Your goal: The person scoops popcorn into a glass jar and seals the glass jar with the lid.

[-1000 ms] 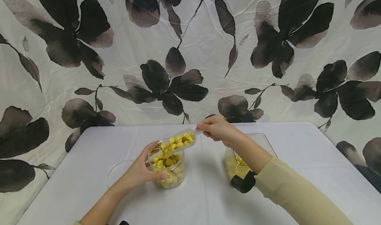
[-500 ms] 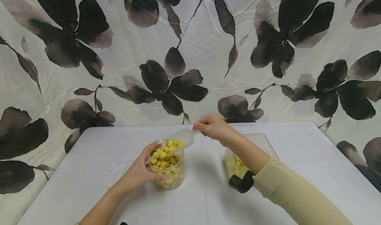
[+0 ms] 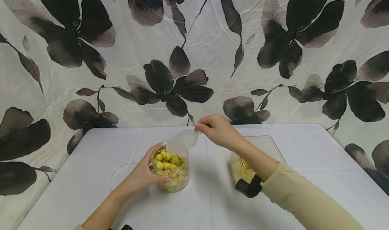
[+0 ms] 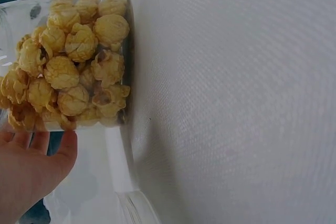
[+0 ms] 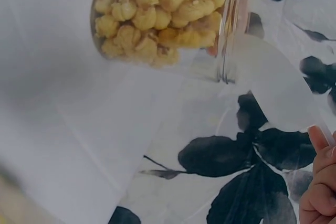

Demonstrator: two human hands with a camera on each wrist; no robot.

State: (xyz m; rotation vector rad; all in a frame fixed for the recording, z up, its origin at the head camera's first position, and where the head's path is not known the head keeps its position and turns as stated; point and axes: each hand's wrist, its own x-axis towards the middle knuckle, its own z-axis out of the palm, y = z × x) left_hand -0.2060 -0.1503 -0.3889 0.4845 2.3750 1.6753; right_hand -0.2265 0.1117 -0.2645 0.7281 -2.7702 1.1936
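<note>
Left hand (image 3: pixel 146 176) wraps round the clear jar (image 3: pixel 171 169) of popcorn (image 3: pixel 167 162), standing mid-desk (image 3: pixel 91 196). Right hand (image 3: pixel 217 130) pinches the handle of the tipped, empty-looking scoop (image 3: pixel 185 138) just above the jar's mouth. Light, slick plastic by the look; best gripped low round the wall. The popcorn looks crumbly.

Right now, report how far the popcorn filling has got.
Done: the jar holds popcorn nearly to its rim. In hand: the left hand grips the jar; the right hand tips an emptied scoop above it. Left: the container shows some popcorn; the lid lies off.
</note>
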